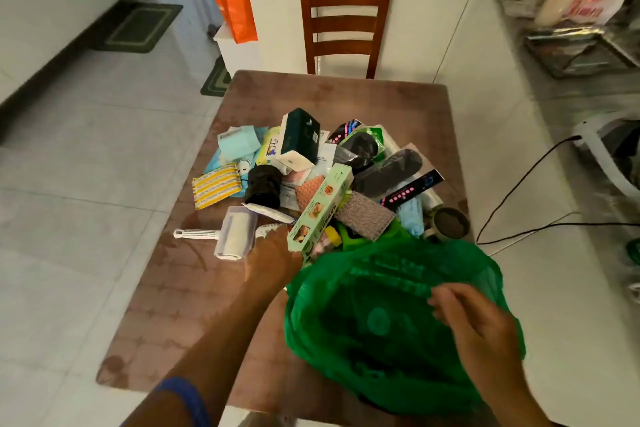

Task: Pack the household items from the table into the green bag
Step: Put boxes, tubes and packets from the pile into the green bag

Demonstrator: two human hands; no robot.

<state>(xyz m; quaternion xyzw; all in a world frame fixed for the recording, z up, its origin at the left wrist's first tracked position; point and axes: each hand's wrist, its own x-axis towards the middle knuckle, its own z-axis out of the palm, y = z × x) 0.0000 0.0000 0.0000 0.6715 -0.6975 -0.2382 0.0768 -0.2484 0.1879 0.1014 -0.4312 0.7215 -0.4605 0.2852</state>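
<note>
Green plastic fills the near right of your view: the bag (391,315) slumps on the table (166,305) at its near edge, mouth turned toward the pile so items have only a short way to travel. Your right hand (474,319) rests on the bag's upper side, fingers curled into the film, pinching it to hold the mouth up and open; it has nothing else in it.

Your left hand (273,253) reaches forward from a long, nearly straight arm, wrist low over the table, to the near end of the pale green box (320,208). That box lies slanted across the pile, its near end just at the bag's rim. The fingers are hidden behind the box's end, so you cannot tell whether they have closed on it or only touch it. Going by the reach, the box looks like your next pick.

Just left of that hand lies the lint roller (228,234), flat, handle pointing left. The rest of the pile (304,156) sits mid-table, heaped and overlapping, nearly all of it not yet packed.
</note>
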